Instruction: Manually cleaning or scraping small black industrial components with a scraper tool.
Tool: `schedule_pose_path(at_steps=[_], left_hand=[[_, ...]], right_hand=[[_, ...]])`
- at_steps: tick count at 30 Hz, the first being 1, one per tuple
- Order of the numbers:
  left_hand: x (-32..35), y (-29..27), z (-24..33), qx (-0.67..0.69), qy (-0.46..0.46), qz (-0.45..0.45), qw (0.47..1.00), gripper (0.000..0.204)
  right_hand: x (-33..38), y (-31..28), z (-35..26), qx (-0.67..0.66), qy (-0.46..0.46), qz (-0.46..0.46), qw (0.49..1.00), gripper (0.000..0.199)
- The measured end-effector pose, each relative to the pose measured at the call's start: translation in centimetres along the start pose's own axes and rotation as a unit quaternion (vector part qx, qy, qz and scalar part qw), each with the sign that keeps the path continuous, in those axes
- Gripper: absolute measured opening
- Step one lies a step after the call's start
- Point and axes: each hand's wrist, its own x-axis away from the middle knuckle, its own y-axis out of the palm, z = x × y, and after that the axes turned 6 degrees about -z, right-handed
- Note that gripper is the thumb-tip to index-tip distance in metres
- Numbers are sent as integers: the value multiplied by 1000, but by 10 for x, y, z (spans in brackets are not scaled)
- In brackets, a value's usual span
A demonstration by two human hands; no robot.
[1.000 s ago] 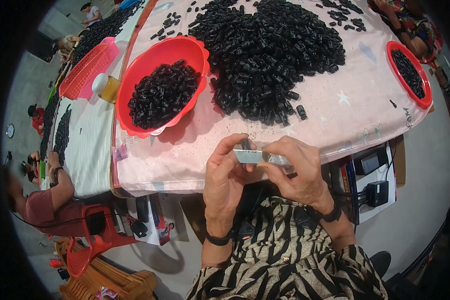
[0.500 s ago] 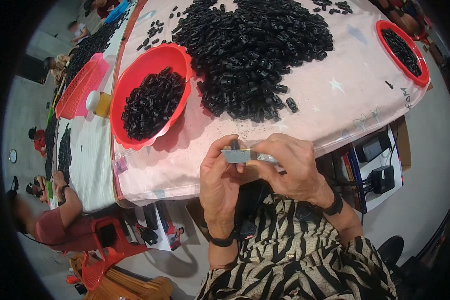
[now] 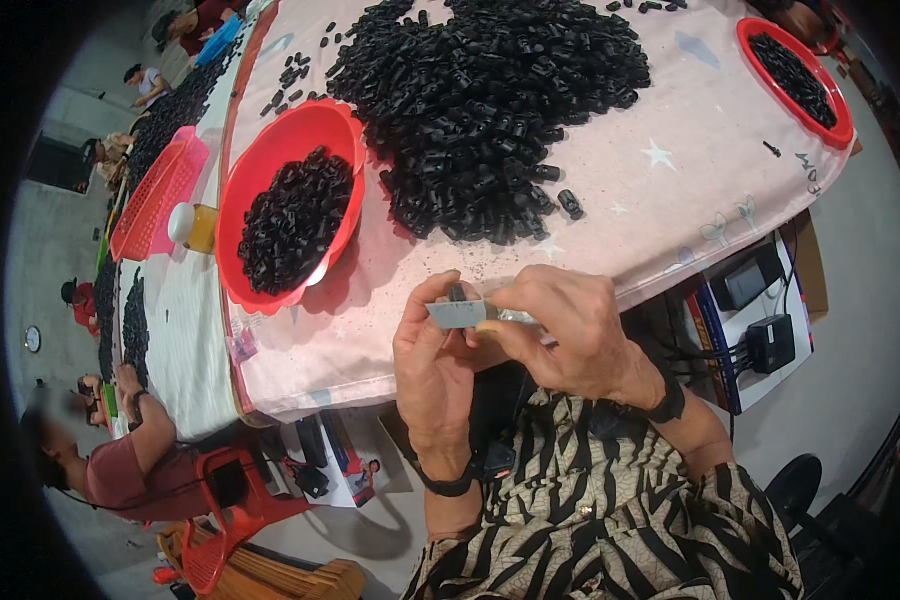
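Observation:
My left hand (image 3: 432, 365) pinches a small black plastic piece (image 3: 457, 293) between its thumb and fingers, near the table's front edge. In my right hand (image 3: 575, 325) is a flat grey metal blade (image 3: 455, 314), gripped at its right end, where something pale and shiny is wrapped or attached. The blade lies across the near side of the black piece and hides its lower part. Whether the blade's edge touches the piece I cannot tell. Beyond my hands spreads a large pile of similar black pieces (image 3: 470, 110).
A red scalloped basin (image 3: 232, 215) of black pieces stands left of the pile, beside a yellow jar with a white lid (image 3: 195, 228) and a pink basket (image 3: 160, 195). Another red bowl (image 3: 843, 130) sits far right. A seated person (image 3: 135, 460) works at the left.
The view has shifted slightly. My hands stay together, and the blade and black piece now look tilted a little differently. The same things are held.

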Motion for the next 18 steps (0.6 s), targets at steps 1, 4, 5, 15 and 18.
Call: schedule_pose_path(at_steps=[1,4,5,15,18], left_hand=[[0,0,0,0,1,2,1000,31],[-1,0,1,2,2,-10,1000,31],[-1,-1,1,2,2,-9,1000,30],[-1,1,-1,1,11,7,1000,28],[-1,1,-1,-1,12,13,1000,29]], right_hand=[[0,0,0,-1,0,-1,1000,18],[0,-1,-2,-2,-11,-8,1000,19],[0,-1,-2,2,-12,-5,1000,19],[-1,-5,-3,-7,-11,10,1000,20],[0,-4,0,1,-9,6,1000,21]])
